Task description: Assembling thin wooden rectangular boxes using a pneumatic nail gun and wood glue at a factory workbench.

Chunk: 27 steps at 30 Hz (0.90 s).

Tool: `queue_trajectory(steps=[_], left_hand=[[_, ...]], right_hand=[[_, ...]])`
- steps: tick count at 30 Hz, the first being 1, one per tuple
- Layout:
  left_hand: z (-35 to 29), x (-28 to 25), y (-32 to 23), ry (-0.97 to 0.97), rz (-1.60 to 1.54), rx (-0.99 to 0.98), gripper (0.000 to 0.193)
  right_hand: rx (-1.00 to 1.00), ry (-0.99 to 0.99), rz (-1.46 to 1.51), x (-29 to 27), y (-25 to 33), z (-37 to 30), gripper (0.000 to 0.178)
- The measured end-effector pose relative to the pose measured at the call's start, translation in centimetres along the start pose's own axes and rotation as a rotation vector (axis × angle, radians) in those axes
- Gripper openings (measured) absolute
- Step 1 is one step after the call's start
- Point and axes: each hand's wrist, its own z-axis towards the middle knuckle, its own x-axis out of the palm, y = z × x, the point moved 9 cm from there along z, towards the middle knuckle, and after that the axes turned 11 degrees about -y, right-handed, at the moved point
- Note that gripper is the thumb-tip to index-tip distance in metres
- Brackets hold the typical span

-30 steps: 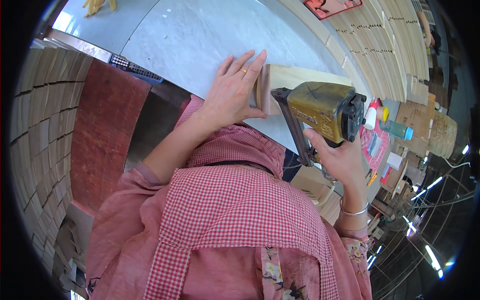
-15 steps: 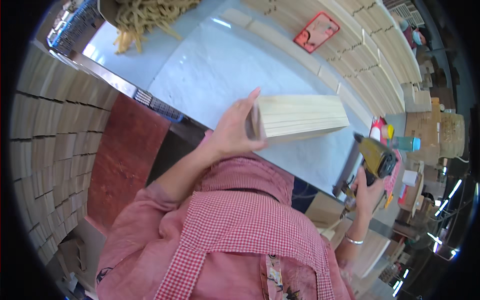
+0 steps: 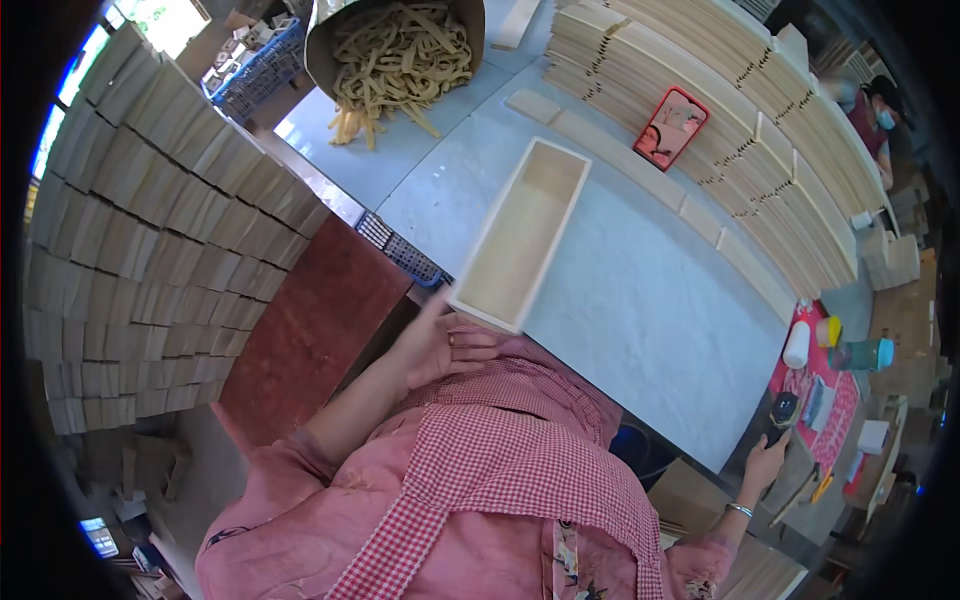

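Observation:
A long pale wooden box [image 3: 522, 238] lies on the light marbled tabletop with its hollow side up, its close end at the table's front edge. Right by that end is my left hand [image 3: 440, 350], fingers stretched out and apart, holding nothing; whether its thumb touches the box I cannot tell. Out at the far right, beyond the table's corner, my right hand [image 3: 767, 463] grips an air nail gun [image 3: 784, 410]. Only the dark end of this tool shows clearly now; the rest is foreshortened.
Stacked thin wooden boards [image 3: 690, 120] line the table's back, with a red-cased phone [image 3: 672, 128] leaning there. An open bag [image 3: 465, 35] spills pale curled strips [image 3: 400, 65]. Wooden stacks [image 3: 150, 240] rise at left. Bottles [image 3: 862, 354] stand at right. Another person [image 3: 872, 125] is beyond.
The box has turned from lying sideways to pointing away from me, its hollow now up. My left hand has let go of its end. My right hand has moved the nail gun outward and lower.

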Motion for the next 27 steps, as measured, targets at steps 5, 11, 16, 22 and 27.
queue_trajectory(steps=[5,11,16,22,27], left_hand=[[0.5,-2.0,-0.8,-0.272,0.291,0.3,0.044],[0.5,0.8,1.0,-0.1,0.338,0.262,0.039],[0.6,2.6,1.8,-0.03,0.233,0.194,0.037],[1.4,1.5,1.8,-0.079,0.173,0.236,0.03],[2.2,0.8,1.7,-0.122,0.205,0.298,0.03]], right_hand=[[-0.029,-0.003,0.03,2.5,-0.4,0.1,0.056],[-0.098,-0.248,0.208,-1.9,2.9,-0.7,0.046],[-0.203,-0.361,0.468,-5.9,10.9,-3.4,0.042],[-0.342,-0.174,0.828,-5.7,21.2,-9.0,0.045],[-0.374,0.031,0.992,-5.8,27.0,-13.2,0.042]])
